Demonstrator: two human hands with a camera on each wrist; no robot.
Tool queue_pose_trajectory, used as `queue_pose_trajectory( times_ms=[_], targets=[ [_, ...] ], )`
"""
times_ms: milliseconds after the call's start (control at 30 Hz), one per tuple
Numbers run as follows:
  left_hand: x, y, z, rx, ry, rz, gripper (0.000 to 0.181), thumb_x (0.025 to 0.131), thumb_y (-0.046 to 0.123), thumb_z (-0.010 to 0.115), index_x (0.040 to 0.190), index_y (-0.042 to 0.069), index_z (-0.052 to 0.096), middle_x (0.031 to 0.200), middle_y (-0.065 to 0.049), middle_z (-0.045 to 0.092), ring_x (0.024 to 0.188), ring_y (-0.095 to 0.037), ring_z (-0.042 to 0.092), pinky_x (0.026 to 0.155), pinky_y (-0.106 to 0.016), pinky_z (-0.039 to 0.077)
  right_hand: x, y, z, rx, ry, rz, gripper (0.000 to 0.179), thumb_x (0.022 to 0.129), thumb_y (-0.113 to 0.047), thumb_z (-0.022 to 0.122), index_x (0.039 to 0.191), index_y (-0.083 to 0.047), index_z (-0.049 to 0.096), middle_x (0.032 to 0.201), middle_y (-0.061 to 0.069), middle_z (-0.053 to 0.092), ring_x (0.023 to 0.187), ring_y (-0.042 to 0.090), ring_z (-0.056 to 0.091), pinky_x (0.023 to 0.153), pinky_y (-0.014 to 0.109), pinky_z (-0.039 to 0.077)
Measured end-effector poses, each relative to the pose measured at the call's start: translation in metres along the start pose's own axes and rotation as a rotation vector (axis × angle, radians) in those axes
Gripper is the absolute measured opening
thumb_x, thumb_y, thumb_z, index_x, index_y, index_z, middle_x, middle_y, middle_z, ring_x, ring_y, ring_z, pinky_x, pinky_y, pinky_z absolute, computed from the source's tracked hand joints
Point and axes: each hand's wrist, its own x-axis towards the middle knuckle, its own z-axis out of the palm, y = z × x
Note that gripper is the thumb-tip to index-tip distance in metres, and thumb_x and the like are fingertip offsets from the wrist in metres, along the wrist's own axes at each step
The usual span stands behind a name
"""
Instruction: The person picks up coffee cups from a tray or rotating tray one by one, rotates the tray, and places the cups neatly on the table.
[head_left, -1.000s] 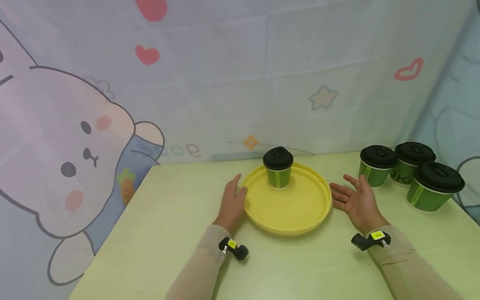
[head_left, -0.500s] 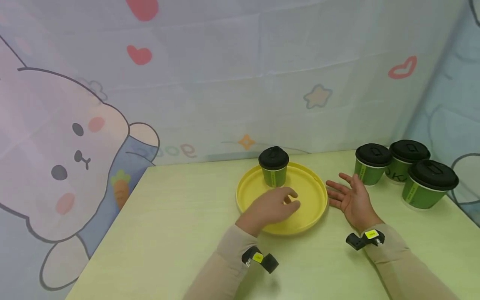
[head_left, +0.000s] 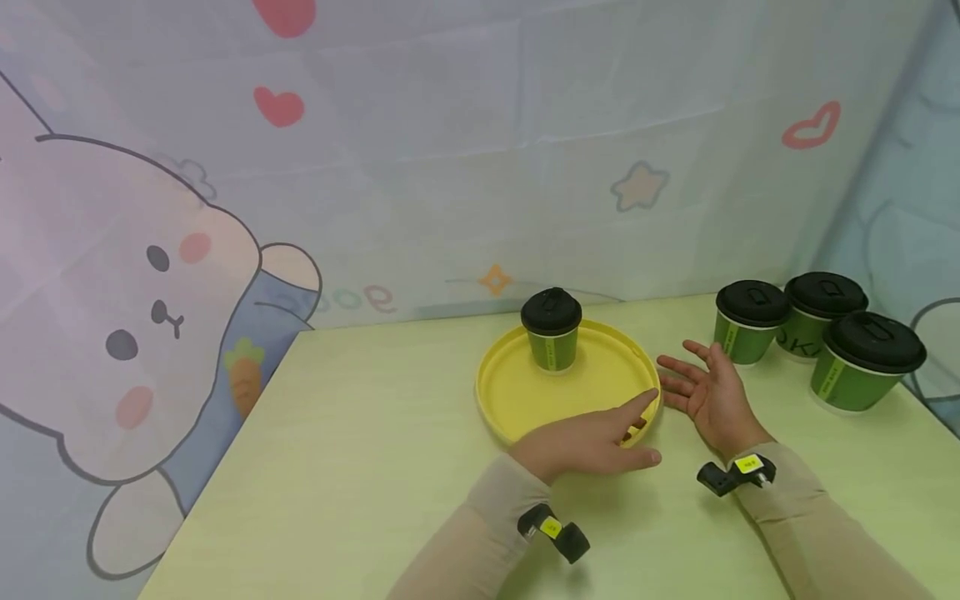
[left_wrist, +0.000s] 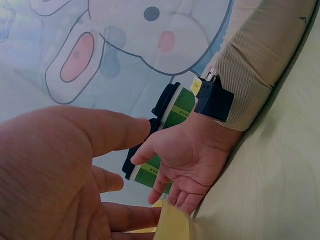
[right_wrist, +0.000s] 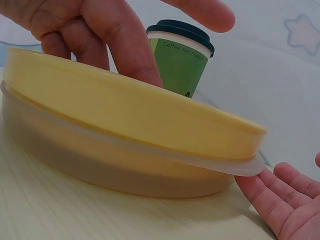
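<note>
A round yellow tray (head_left: pixel 517 400) lies on the table, with a green paper cup (head_left: pixel 553 346) under a black lid upright near its back. My left hand (head_left: pixel 588 442) reaches across the tray's front right part, fingers mostly straight and thumb held apart. In the left wrist view its fingertips come to the tray's yellow rim (left_wrist: pixel 172 222). Palm up, my right hand (head_left: pixel 712 404) lies beside the tray's right edge. In the right wrist view its fingertips touch the pale lower rim (right_wrist: pixel 247 167). Neither hand holds anything.
Three more green cups with black lids stand at the right: a small cup (head_left: pixel 742 342), a cup behind (head_left: pixel 802 333) and a wider cup (head_left: pixel 855 385). A printed cloth backdrop (head_left: pixel 420 183) rises along the table's back edge.
My left hand has moved from the tray's left edge across its front to the right side, its fingers straightening at the end. The right hand and the cup keep their places.
</note>
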Motion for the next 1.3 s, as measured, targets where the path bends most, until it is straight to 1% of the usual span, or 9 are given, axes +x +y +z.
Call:
queue_pose_trajectory(
  times_ms=[167,300,433,533,700,867,967,1067,1300],
  targets=[
    [-0.001,0.003,-0.001,0.048,0.02,0.015,0.076,0.102,0.048,0.054,0.163,0.032,0.011,0.149,0.0,0.051,0.131,-0.011,0.053,0.106,-0.023,0.042,0.0,0.0,0.001,0.004,0.002,0.002,0.045,0.106,-0.055,0.033,0.139,-0.025,0.032,0.127,0.002,0.064,0.108,0.017,0.068,0.086,0.032,0.058],
    [-0.004,0.005,-0.005,0.08,0.039,0.019,0.071,0.103,0.048,0.054,0.162,0.034,0.017,0.141,0.001,0.058,0.123,-0.008,0.057,0.101,-0.023,0.045,0.001,0.0,0.001,0.009,-0.001,0.0,0.045,0.106,-0.055,0.033,0.139,-0.025,0.032,0.126,0.002,0.064,0.108,0.017,0.069,0.086,0.032,0.059],
    [-0.005,0.006,-0.008,0.069,0.05,0.019,0.066,0.103,0.046,0.055,0.16,0.037,0.023,0.135,0.001,0.061,0.113,-0.005,0.061,0.096,-0.022,0.047,0.001,0.0,0.001,0.008,-0.002,-0.006,0.044,0.106,-0.054,0.033,0.139,-0.025,0.033,0.126,0.001,0.064,0.108,0.017,0.069,0.086,0.033,0.059],
    [-0.006,0.006,-0.009,0.055,0.051,0.015,0.065,0.102,0.046,0.055,0.16,0.036,0.025,0.131,0.002,0.063,0.107,-0.004,0.063,0.093,-0.021,0.048,0.001,0.0,0.001,0.013,-0.004,-0.009,0.044,0.106,-0.054,0.033,0.139,-0.025,0.033,0.126,0.001,0.064,0.108,0.017,0.069,0.086,0.033,0.059],
    [-0.008,0.003,-0.01,0.081,0.06,0.009,0.062,0.103,0.046,0.055,0.158,0.032,0.03,0.121,0.007,0.066,0.099,-0.001,0.063,0.089,-0.02,0.049,-0.001,0.0,0.001,0.023,-0.011,-0.008,0.044,0.106,-0.053,0.032,0.139,-0.024,0.032,0.126,0.002,0.063,0.108,0.018,0.068,0.087,0.034,0.058],
    [-0.01,0.002,-0.013,0.087,0.064,0.009,0.058,0.103,0.044,0.056,0.155,0.029,0.036,0.109,0.01,0.067,0.093,0.001,0.062,0.086,-0.018,0.048,0.0,0.0,0.0,0.035,-0.009,-0.007,0.043,0.107,-0.052,0.033,0.139,-0.023,0.033,0.126,0.004,0.063,0.108,0.019,0.069,0.087,0.034,0.059],
    [-0.012,0.002,-0.016,0.084,0.064,-0.003,0.058,0.103,0.043,0.057,0.155,0.028,0.037,0.102,0.011,0.066,0.089,0.001,0.062,0.082,-0.017,0.048,0.001,0.0,-0.001,0.042,-0.013,-0.011,0.044,0.107,-0.052,0.034,0.139,-0.022,0.033,0.126,0.005,0.064,0.107,0.019,0.069,0.086,0.034,0.059],
    [-0.013,0.001,-0.018,0.09,0.057,-0.004,0.056,0.103,0.04,0.057,0.154,0.025,0.04,0.095,0.011,0.065,0.085,0.0,0.061,0.078,-0.017,0.049,0.001,0.001,-0.001,0.049,-0.017,-0.011,0.043,0.107,-0.051,0.035,0.139,-0.022,0.033,0.125,0.005,0.063,0.106,0.019,0.069,0.086,0.034,0.059],
    [-0.014,-0.002,-0.021,0.121,0.037,-0.021,0.048,0.104,0.036,0.055,0.148,0.019,0.048,0.091,0.01,0.063,0.082,-0.002,0.06,0.072,-0.019,0.048,-0.001,0.002,-0.001,0.031,-0.026,-0.017,0.042,0.108,-0.05,0.033,0.139,-0.022,0.033,0.126,0.005,0.062,0.106,0.018,0.068,0.086,0.033,0.058]
  ],
)
